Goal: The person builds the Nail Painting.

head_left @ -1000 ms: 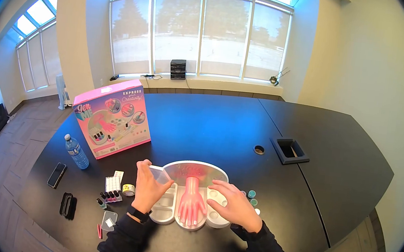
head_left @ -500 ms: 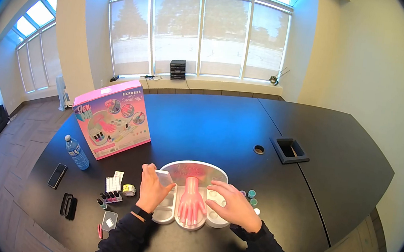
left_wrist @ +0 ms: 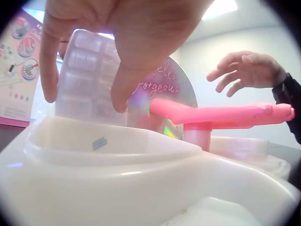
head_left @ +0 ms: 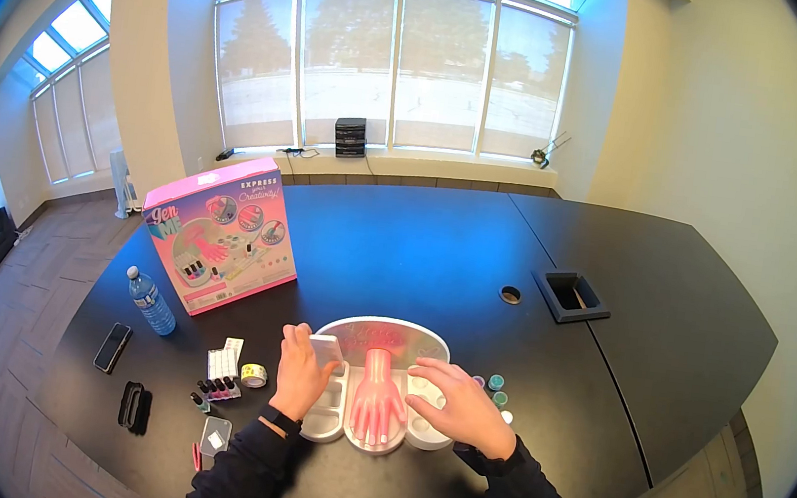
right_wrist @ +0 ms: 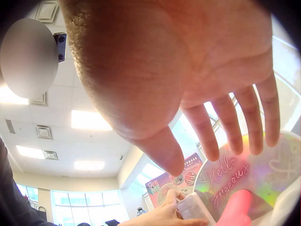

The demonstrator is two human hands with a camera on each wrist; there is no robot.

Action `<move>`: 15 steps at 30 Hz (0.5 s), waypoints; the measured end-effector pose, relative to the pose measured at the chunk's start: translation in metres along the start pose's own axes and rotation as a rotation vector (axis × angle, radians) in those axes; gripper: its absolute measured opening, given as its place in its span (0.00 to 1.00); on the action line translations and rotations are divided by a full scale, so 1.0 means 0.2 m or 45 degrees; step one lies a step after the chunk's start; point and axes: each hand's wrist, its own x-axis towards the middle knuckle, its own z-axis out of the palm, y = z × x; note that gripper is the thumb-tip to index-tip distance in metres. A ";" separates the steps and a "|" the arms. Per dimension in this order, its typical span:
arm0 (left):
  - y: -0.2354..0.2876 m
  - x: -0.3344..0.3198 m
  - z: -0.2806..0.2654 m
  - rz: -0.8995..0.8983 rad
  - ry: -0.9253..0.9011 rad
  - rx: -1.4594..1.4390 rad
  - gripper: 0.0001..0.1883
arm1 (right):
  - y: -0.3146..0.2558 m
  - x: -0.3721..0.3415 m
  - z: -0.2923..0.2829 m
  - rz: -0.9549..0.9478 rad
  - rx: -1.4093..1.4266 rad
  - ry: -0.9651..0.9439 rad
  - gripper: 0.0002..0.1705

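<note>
My left hand (head_left: 301, 376) grips a clear compartmented case (head_left: 326, 350) by its sides, thumb on one edge and fingers on the other. In the left wrist view the case (left_wrist: 84, 77) stands tilted upright over a white tray section (left_wrist: 61, 141) with a small bluish piece (left_wrist: 99, 143) inside. A pink model hand (head_left: 378, 401) lies palm down at the centre of the white station, in front of an iridescent round-topped panel (head_left: 407, 338). My right hand (head_left: 463, 408) hovers above the station's right section (head_left: 425, 437), fingers spread and holding nothing.
Left on the dark table (head_left: 370, 236) are a pink box (head_left: 221, 237), water bottle (head_left: 151, 301), phone (head_left: 113, 347), polish bottles (head_left: 220, 388), tape roll (head_left: 254, 376), black case (head_left: 134, 408) and clear container (head_left: 215, 437). Several small jars (head_left: 497, 383) stand at the right.
My left hand and the case have shifted slightly right and become more upright over the left section. My right hand has hardly moved.
</note>
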 end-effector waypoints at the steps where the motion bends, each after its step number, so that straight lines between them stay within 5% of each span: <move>1: -0.01 0.00 0.00 0.005 -0.013 -0.001 0.44 | 0.00 0.00 0.00 0.000 -0.002 -0.001 0.26; 15: -0.05 0.00 0.01 0.009 -0.113 -0.003 0.50 | 0.02 0.00 0.00 -0.044 0.007 -0.001 0.26</move>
